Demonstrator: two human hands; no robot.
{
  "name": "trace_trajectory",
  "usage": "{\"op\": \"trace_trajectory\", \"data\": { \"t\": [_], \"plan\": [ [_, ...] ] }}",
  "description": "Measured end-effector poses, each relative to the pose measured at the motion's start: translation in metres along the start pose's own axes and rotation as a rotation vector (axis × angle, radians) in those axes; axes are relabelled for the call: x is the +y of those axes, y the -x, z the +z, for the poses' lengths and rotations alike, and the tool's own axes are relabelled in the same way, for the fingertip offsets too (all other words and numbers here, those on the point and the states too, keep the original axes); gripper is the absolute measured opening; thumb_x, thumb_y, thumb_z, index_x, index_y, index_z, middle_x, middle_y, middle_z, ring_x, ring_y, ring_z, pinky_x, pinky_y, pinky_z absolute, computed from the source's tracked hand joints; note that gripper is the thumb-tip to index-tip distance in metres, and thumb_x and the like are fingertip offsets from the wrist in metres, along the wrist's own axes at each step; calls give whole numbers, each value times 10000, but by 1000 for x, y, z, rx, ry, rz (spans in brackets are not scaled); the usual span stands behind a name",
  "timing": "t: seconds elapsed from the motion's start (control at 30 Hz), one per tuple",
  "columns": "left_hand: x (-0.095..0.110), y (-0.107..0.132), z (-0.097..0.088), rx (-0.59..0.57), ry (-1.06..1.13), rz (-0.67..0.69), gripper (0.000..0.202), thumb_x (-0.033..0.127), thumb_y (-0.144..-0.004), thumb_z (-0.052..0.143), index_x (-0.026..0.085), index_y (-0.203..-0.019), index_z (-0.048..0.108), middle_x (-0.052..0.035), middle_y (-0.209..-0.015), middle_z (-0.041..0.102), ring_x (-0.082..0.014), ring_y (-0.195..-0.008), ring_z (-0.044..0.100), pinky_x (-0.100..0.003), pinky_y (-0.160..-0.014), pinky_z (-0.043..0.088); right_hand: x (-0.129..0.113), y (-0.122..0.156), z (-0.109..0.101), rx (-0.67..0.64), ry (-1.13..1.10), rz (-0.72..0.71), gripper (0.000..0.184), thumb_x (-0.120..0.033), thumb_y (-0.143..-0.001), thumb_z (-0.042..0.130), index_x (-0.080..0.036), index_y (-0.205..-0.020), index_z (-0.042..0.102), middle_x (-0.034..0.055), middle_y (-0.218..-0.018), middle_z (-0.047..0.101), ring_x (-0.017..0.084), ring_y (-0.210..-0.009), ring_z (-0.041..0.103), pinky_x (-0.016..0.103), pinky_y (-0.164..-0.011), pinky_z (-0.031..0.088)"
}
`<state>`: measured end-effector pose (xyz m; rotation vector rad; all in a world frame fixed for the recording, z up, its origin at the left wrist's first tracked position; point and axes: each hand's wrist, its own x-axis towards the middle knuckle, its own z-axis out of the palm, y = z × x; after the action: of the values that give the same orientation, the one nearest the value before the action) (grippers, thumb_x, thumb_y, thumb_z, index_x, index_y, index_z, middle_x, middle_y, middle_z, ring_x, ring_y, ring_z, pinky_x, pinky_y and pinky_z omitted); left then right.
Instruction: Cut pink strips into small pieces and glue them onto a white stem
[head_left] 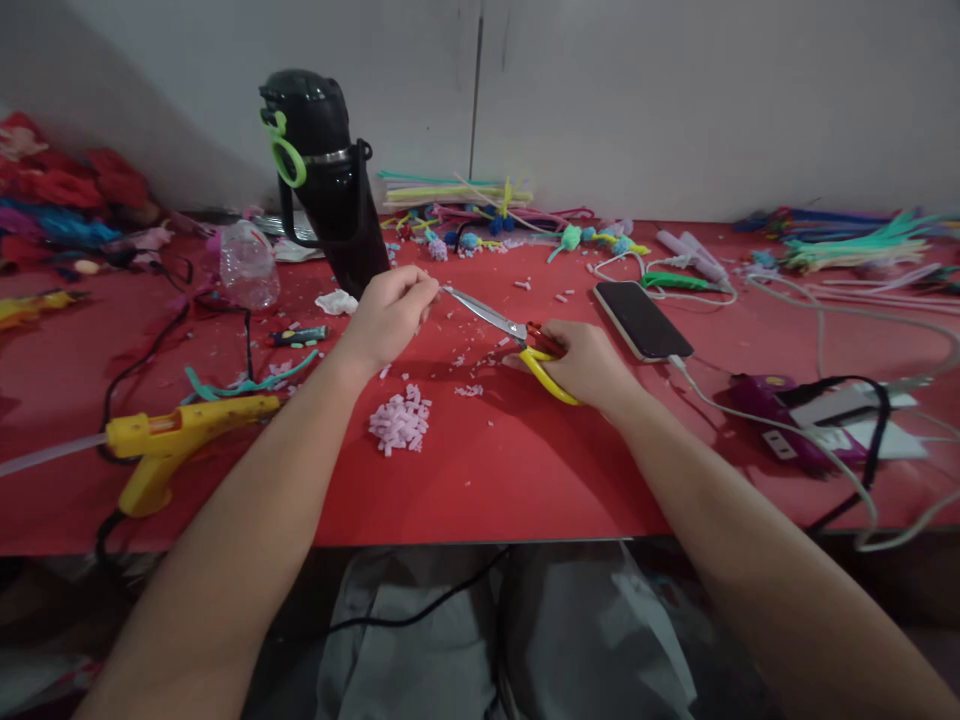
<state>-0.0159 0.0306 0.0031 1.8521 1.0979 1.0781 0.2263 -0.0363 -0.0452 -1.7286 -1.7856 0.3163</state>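
Observation:
My right hand (589,362) grips the yellow and red handles of a pair of scissors (510,330), whose blades point left toward my other hand. My left hand (390,318) is pinched shut just at the blade tips, holding something too small to make out. Below the hands lies a small heap of pale pink cut pieces (400,421) on the red table (480,480), with more scraps scattered around.
A yellow glue gun (176,435) lies front left. A black bottle (330,175) stands behind my left hand, beside a clear plastic bottle (247,263). A phone (643,319) on a cable lies right of the scissors. Pipe cleaners (457,190) line the back; cables and a purple device (772,410) crowd the right.

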Motion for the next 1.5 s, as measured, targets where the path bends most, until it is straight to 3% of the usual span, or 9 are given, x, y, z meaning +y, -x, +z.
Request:
{"op": "trace_trajectory", "data": {
  "t": [0.53, 1.5],
  "plan": [
    [-4, -1, 1, 9, -25, 17, 258, 263, -882, 507, 197, -634, 481, 9, -567, 470, -112, -526, 429, -264, -504, 350, -2, 1, -1, 13, -24, -12, 551, -634, -679, 727, -219, -634, 367, -52, -598, 314, 102, -590, 253, 287, -538, 196],
    [-4, 0, 1, -4, -44, 35, 279, 267, -889, 495, 199, -622, 453, 6, -577, 460, -113, -530, 426, -273, -507, 347, -3, 1, -2, 13, -15, 8, 564, -639, -675, 730, -218, -624, 358, -55, -593, 291, 100, -586, 243, 289, -538, 184]
  ]
}}
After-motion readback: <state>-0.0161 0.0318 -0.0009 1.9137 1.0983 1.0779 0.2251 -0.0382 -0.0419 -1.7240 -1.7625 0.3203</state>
